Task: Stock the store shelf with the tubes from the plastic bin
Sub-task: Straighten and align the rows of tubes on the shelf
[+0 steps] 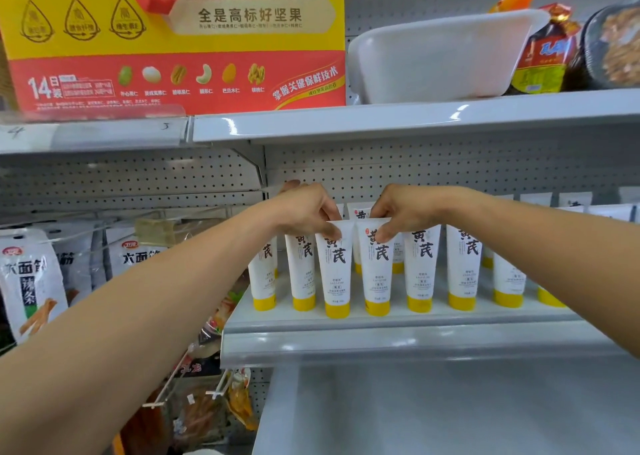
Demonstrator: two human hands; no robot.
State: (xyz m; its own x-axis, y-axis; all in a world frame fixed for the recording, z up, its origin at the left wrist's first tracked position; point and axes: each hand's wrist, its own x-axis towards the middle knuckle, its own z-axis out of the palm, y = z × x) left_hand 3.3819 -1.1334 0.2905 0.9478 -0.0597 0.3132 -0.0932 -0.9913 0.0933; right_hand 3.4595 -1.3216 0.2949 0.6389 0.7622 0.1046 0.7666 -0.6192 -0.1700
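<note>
Head view. A grey metal store shelf [398,321] fills the middle of the picture. On it stands a row of white tubes with black brush lettering, each upright on its yellow cap, with more tubes behind the row.

Both bare arms reach in to the shelf's front row. The left hand [304,208] pinches the flat crimped top of one tube [336,271]. The right hand [408,212] pinches the top of its neighbour [377,271] the same way. These two tubes sit touching or nearly so, a little nearer the shelf's front lip than the rest of the row.

The step looks like settling this pair into line. To do it well, keep each tube vertical and its lettering facing out. Press the cap flat before letting go, since a tall tube on a small cap will likely tip and knock the next one.

The white plastic bin [440,59] rests one level above the shelf, beside a bottle with a red and yellow label [543,56]. Whether any tubes remain inside it cannot be seen.

Room is tight at the shelf's front lip, just ahead of the two caps. The upper shelf's edge [381,122] hangs well above the knuckles. Left of the shelf, hanging snack bags [31,281] lie just beside the left forearm. Below the shelf there is open space.
</note>
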